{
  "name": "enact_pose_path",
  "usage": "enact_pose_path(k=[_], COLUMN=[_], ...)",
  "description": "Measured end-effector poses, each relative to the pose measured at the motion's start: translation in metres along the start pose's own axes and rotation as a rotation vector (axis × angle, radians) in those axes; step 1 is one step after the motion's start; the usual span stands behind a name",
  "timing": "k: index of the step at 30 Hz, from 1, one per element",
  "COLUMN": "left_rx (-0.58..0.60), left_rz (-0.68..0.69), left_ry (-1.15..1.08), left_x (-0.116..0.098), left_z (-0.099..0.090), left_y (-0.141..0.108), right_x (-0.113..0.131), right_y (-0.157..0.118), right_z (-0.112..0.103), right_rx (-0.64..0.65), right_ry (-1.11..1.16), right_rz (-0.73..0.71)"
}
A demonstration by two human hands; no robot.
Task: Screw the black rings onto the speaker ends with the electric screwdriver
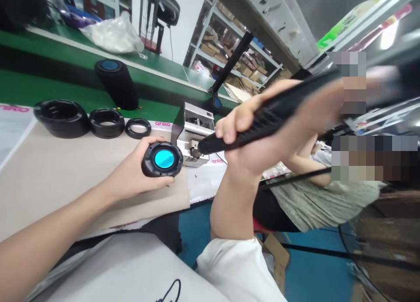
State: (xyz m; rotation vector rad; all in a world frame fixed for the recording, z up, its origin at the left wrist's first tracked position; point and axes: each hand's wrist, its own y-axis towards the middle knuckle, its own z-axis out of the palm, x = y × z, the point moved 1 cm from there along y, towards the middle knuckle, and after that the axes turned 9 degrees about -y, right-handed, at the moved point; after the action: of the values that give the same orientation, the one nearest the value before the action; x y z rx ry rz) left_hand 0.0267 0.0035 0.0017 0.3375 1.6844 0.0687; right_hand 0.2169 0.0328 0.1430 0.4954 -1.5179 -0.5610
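My left hand (pixel 133 168) is wrapped round a black cylindrical speaker (pixel 149 168), whose shiny blue round end faces up toward me. It is held over the beige mat. My right hand (pixel 249 155) is closed around a black electric screwdriver (pixel 272 118), raised and slanting down to the left. The screwdriver's tip is at a small metal screw feeder (pixel 198 122); whether they touch I cannot tell. Left of the feeder, black rings of differing size stand in a row: a large ring (pixel 62 129), a medium ring (pixel 106 129) and a small ring (pixel 139 133).
Another black speaker (pixel 120 87) with a blue top stands on the green bench (pixel 157 96). A plastic bag (pixel 111 33) lies farther back. The beige mat (pixel 65 175) covers the near worktop. At the right sits a co-worker in a grey-green shirt (pixel 315 201). Shelves with boxes stand behind.
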Motion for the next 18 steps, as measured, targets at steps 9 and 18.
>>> enact_pose_path(k=[9, 18], left_rx=[-0.053, -0.053], left_rz=[-0.098, -0.124], left_ry=[0.023, 0.029], left_x=[-0.002, -0.011], left_z=[0.0, 0.001], left_y=[-0.002, -0.004], right_x=[-0.088, -0.079], right_y=[-0.002, -0.001], right_z=[-0.017, -0.021], right_rx=[-0.174, -0.088], right_ry=[0.049, 0.066], right_rz=[0.116, 0.246])
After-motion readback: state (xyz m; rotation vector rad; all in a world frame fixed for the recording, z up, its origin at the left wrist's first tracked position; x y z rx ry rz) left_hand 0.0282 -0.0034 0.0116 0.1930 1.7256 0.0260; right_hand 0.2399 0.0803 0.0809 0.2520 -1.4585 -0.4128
